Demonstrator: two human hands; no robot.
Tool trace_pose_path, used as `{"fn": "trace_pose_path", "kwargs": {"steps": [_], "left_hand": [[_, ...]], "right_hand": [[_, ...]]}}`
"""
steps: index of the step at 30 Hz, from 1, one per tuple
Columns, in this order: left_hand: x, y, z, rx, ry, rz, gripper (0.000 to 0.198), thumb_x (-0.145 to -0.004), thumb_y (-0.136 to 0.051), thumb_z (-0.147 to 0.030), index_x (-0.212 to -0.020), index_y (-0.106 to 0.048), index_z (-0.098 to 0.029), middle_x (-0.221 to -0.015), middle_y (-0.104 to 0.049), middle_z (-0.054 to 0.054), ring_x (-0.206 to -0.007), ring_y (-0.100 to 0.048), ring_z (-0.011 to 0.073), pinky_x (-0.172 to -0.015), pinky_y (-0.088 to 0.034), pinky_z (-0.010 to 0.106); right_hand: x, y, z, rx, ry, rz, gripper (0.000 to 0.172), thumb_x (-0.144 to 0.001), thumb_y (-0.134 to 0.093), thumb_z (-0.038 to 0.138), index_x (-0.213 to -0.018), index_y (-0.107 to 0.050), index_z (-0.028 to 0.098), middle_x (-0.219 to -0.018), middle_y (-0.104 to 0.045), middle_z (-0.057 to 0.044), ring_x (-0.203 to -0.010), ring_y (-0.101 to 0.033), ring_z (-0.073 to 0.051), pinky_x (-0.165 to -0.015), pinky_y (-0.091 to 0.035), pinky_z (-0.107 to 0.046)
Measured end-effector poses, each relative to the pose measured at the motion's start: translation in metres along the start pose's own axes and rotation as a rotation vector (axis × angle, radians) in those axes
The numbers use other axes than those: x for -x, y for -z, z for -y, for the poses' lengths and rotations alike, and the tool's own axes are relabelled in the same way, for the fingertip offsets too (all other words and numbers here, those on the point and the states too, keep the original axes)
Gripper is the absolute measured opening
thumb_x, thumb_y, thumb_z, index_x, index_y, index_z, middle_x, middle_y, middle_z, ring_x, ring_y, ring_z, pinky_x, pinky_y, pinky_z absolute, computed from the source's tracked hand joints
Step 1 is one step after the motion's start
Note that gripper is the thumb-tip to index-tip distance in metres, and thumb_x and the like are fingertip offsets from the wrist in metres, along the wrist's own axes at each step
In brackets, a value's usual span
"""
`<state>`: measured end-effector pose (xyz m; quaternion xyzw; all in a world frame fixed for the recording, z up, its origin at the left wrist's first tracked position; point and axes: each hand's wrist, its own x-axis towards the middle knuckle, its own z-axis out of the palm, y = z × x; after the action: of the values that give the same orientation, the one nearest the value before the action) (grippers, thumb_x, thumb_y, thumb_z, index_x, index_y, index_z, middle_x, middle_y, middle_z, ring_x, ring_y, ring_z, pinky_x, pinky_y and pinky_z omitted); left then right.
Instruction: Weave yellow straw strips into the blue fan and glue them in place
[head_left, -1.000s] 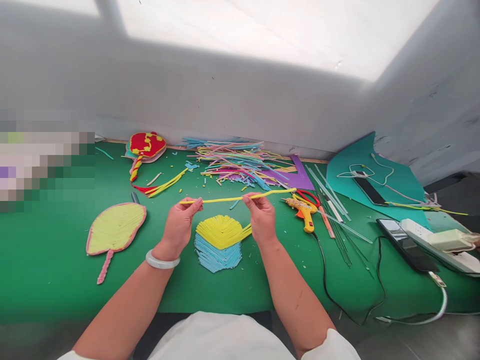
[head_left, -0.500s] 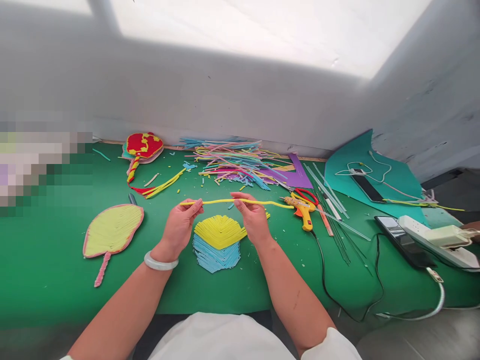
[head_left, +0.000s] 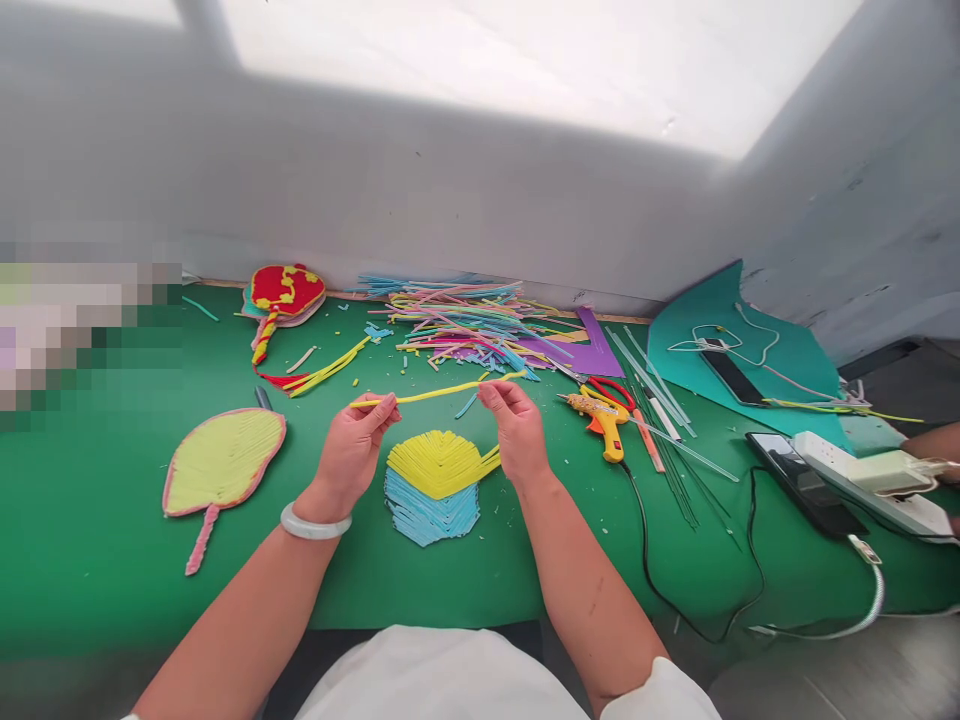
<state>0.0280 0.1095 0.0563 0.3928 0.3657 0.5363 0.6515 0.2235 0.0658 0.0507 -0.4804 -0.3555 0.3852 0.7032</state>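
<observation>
A yellow pipe cleaner (head_left: 439, 392) stretches between my two hands above the green table (head_left: 480, 590). Near its left end, my left hand (head_left: 358, 440) is closed on it in a pinch. My right hand (head_left: 520, 428) pinches it farther along, and its free end sticks out beyond the fingers. Below and between the hands lies a flat piece of pipe cleaners in V-shaped rows, with a yellow part (head_left: 431, 462) above a blue part (head_left: 433, 518). A few yellow strands (head_left: 490, 460) reach from its right edge toward my right wrist.
Left lies a yellow leaf-shaped fan (head_left: 225, 460); behind it, a red fan (head_left: 286, 288). Loose pipe cleaners (head_left: 457, 315) are heaped at the back. To the right are a glue gun (head_left: 606, 420) with a cord, red-handled pliers (head_left: 616, 388), a phone (head_left: 802, 485) and a power strip (head_left: 870, 480).
The pipe cleaner's right end has swung up and back, away from the glue gun, and now tilts upward. My right hand has shifted slightly right, my left hand slightly left.
</observation>
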Motion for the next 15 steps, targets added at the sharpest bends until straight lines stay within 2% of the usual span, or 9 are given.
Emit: {"fn": "trace_pose_path", "kwargs": {"steps": [5, 7, 12, 15], "left_hand": [[0.005, -0.005, 0.008, -0.042, 0.034, 0.067, 0.035, -0.061, -0.089, -0.044, -0.071, -0.069, -0.017, -0.07, -0.06, -0.001, -0.073, -0.056, 0.0128, -0.074, -0.044, 0.027], [0.007, -0.007, 0.01, -0.066, 0.041, 0.086, 0.035, -0.061, -0.089, -0.044, -0.072, -0.07, -0.017, -0.069, -0.061, 0.0, -0.073, -0.056, 0.0133, -0.074, -0.044, 0.027], [0.008, -0.009, 0.006, -0.115, 0.029, 0.082, 0.035, -0.061, -0.089, -0.045, -0.072, -0.07, -0.018, -0.07, -0.062, 0.0, -0.075, -0.055, 0.0139, -0.076, -0.043, 0.028], [0.009, -0.01, 0.004, -0.13, 0.022, 0.076, 0.036, -0.06, -0.089, -0.046, -0.072, -0.07, -0.018, -0.071, -0.062, 0.0, -0.075, -0.056, 0.015, -0.077, -0.043, 0.029]], "right_hand": [[0.014, -0.014, -0.009, 0.072, -0.153, 0.25, 0.034, -0.067, -0.082, 0.051, -0.084, -0.074, 0.022, -0.082, -0.072, -0.002, -0.081, -0.064, -0.018, -0.081, -0.049, -0.032], [0.019, -0.018, -0.011, 0.062, -0.183, 0.301, 0.036, -0.068, -0.082, 0.052, -0.087, -0.075, 0.023, -0.081, -0.072, -0.002, -0.081, -0.065, -0.018, -0.08, -0.049, -0.033], [0.017, -0.016, -0.005, -0.008, -0.151, 0.185, 0.034, -0.068, -0.082, 0.052, -0.082, -0.072, 0.023, -0.078, -0.07, 0.0, -0.078, -0.066, -0.016, -0.081, -0.05, -0.032], [0.014, -0.014, -0.001, -0.016, -0.138, 0.176, 0.033, -0.069, -0.082, 0.051, -0.084, -0.073, 0.023, -0.082, -0.07, 0.0, -0.08, -0.066, -0.016, -0.083, -0.051, -0.033]]}}
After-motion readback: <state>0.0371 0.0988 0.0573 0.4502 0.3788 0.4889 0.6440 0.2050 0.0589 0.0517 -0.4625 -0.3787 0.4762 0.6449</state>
